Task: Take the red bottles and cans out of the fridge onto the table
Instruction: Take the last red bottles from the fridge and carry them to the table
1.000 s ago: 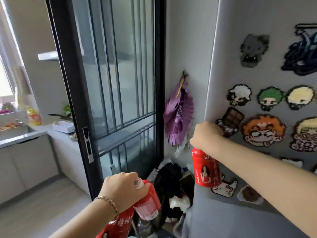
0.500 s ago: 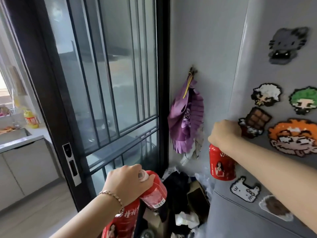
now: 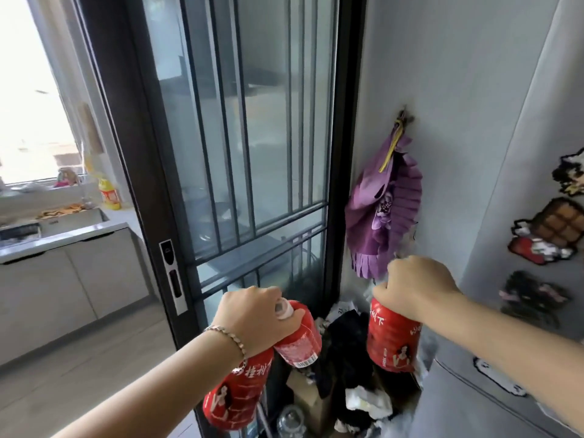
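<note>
My left hand (image 3: 252, 317) grips two red containers from above: a red can (image 3: 234, 396) hanging below my wrist and a red bottle (image 3: 298, 338) with a white cap, tilted to the right. My right hand (image 3: 417, 289) holds a second red can (image 3: 392, 339) by its top, upright, in front of the grey fridge door (image 3: 518, 172). The fridge door is shut and covered with bead-art magnets. No table is in view.
A black-framed glass sliding door (image 3: 240, 153) stands straight ahead. A purple cloth (image 3: 382, 210) hangs on the wall beside the fridge. Bags and clutter (image 3: 350, 374) fill the floor corner below. A kitchen counter (image 3: 60, 235) with a yellow bottle lies left, through the doorway.
The view has swung left, so the fridge door has slid towards the right edge. My right hand with its can has drawn away from the door; both hands keep their hold.
</note>
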Action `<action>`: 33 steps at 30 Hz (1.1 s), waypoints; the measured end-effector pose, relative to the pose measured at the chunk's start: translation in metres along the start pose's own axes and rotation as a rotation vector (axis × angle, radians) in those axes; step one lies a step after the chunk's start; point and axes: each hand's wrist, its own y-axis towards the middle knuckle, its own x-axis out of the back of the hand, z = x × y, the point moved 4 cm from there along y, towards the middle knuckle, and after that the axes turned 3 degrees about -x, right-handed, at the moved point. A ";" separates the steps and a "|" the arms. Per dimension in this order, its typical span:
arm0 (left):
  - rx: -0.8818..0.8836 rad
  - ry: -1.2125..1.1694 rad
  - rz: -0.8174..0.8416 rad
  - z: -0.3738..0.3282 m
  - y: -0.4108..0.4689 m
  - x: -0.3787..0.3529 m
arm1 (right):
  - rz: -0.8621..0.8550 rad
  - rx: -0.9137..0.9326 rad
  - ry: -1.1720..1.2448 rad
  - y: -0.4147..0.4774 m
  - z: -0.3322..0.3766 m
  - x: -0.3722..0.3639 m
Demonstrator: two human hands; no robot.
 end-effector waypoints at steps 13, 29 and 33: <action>0.789 0.209 -0.025 0.017 -0.248 0.014 | -0.078 0.997 0.227 -0.135 0.170 -0.015; 1.729 0.412 0.001 -0.125 -0.755 0.125 | 0.078 1.922 0.226 -0.641 0.288 0.032; 1.868 0.458 0.012 -0.173 -0.868 0.162 | 0.149 2.054 0.243 -0.782 0.295 0.049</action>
